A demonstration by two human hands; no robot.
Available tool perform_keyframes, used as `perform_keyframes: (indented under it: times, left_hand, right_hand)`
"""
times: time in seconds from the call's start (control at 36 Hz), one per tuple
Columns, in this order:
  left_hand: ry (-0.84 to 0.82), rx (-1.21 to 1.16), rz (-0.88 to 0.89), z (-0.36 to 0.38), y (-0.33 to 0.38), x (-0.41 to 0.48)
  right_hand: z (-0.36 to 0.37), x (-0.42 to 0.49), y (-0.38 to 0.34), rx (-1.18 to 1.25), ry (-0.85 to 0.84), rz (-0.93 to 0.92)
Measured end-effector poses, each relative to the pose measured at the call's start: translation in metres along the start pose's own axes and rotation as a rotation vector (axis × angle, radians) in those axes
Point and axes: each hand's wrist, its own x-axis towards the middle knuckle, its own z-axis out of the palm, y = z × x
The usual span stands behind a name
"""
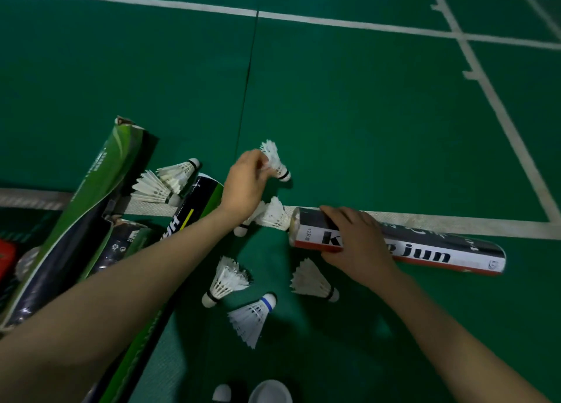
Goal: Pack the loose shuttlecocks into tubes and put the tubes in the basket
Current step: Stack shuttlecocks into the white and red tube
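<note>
My left hand (247, 184) pinches the feathers of a white shuttlecock (277, 163), cork end pointing down-right, just above the green floor. My right hand (355, 240) grips a white, black and red tube (425, 248) lying along the white court line, its open mouth facing left. A shuttlecock (271, 216) lies right at that mouth. Several more loose shuttlecocks lie nearby: one (226, 279) below my left wrist, one with a blue band (253, 316), one (312, 281) below my right hand, and two (167, 181) at left.
Green and black tubes (82, 217) lie stacked at left, another (197, 202) under my left forearm. White caps (268, 392) sit at the bottom edge. A red object (6, 260) shows at the far left. Green court floor (364, 114) stretches ahead.
</note>
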Motion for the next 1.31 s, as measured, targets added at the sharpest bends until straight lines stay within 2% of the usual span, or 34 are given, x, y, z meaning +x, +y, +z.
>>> perform_keyframes:
  times: [0.06,0.11,0.25,0.39,0.58,0.83,1.17,1.31]
  left_hand:
    - [0.059,-0.216,-0.060,-0.010,0.011,-0.021]
    - [0.061,-0.317,-0.083,-0.016,0.017,-0.047]
    - [-0.063,-0.478,-0.097,-0.015,0.018,-0.093]
    - [-0.185,-0.454,-0.086,-0.009,0.025,-0.108]
    - [-0.310,-0.779,-0.111,-0.007,0.045,-0.118]
    - [-0.152,-0.623,-0.146,-0.002,0.043,-0.127]
    - [-0.289,-0.616,-0.146,0.003,0.041,-0.120]
    - [-0.287,-0.674,-0.173,-0.003,0.036,-0.110]
  right_hand:
    - [-0.002,-0.002,0.001,0.001,0.019,0.001]
    - [-0.003,-0.003,0.001,0.000,0.033,0.007]
    - [-0.004,-0.003,0.002,0.007,0.069,0.039]
    - [-0.007,-0.005,-0.002,0.011,0.091,0.048]
    - [-0.013,-0.013,-0.014,0.021,0.099,0.032]
    - [-0.005,-0.018,-0.023,0.020,0.145,-0.017]
    - [0.001,-0.009,-0.023,0.035,0.144,0.003]
    - [-0.004,-0.006,-0.021,0.011,0.121,-0.001]
